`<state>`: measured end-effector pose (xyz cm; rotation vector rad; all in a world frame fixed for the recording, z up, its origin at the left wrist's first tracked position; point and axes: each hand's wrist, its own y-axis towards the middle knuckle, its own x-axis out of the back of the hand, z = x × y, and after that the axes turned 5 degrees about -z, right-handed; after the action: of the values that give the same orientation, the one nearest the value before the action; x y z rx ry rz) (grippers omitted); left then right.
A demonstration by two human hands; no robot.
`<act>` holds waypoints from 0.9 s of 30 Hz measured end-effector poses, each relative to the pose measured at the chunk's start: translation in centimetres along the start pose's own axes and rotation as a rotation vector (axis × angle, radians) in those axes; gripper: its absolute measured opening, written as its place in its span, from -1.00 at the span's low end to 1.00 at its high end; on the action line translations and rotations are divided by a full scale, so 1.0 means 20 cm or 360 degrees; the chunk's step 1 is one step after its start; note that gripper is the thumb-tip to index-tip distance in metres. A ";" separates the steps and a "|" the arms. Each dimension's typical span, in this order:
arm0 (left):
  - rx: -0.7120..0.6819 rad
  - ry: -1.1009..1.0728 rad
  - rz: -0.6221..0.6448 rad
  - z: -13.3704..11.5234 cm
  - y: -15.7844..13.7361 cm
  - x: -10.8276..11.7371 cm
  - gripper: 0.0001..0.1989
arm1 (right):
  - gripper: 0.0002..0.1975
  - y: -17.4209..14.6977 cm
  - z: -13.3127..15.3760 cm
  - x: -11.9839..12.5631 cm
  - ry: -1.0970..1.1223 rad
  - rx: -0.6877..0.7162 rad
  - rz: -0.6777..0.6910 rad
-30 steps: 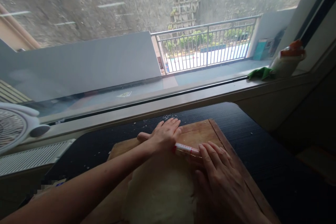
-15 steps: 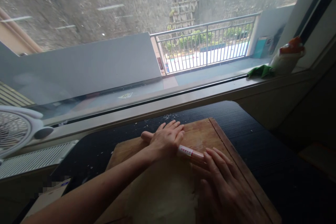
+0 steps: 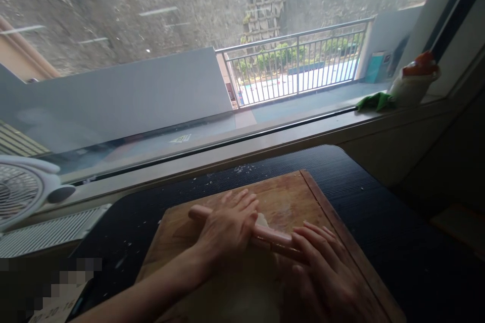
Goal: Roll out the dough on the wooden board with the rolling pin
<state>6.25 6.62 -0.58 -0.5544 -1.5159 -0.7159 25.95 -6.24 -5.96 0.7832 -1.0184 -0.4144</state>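
A pinkish rolling pin [image 3: 273, 236] lies slantwise across a wooden board [image 3: 280, 197]. My left hand [image 3: 229, 219] rests flat on its left part, fingers stretched forward over it and apart. At the other end, my right hand [image 3: 322, 257] lies palm down with extended fingers over the pin; its thumb side is in shadow. Beneath the pin is a thin pale sheet of dough [image 3: 252, 282], spreading towards me, with a small edge showing beyond the pin. My left forearm hides part of the dough and board.
The board stands on a dark table [image 3: 326, 166] with white crumbs [image 3: 244, 168] near the window. A white fan [image 3: 22, 186] is at the left. On the sill are a green cloth [image 3: 375, 102] and a whitish container [image 3: 413, 86] with something orange on top.
Both hands and the rolling pin have come back towards me. The pin has turned, so its printed label no longer shows, and a dough edge is now visible beyond it.
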 end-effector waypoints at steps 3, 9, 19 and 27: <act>0.0227 -0.0110 0.0128 0.01 0.29 -0.02 -0.52 | -0.55 0.00 0.01 0.00 -0.0036 -0.0090 -0.0024; 0.0303 -0.0164 0.0239 -0.01 0.37 -0.02 -0.45 | -0.51 0.00 0.00 0.02 -0.0075 -0.0061 -0.0124; -0.0062 0.0139 -0.0144 -0.08 -0.17 -0.01 -0.48 | -0.60 0.00 0.02 0.01 -0.0035 -0.0065 -0.0010; 0.0320 -0.0081 0.0021 -0.09 0.38 -0.04 -0.48 | -0.55 -0.01 0.02 -0.02 -0.0202 -0.0204 -0.0053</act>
<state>12.90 10.60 -0.66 -0.4327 -1.6092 -0.5351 25.43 -6.38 -6.24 0.6658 -1.0868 -0.5580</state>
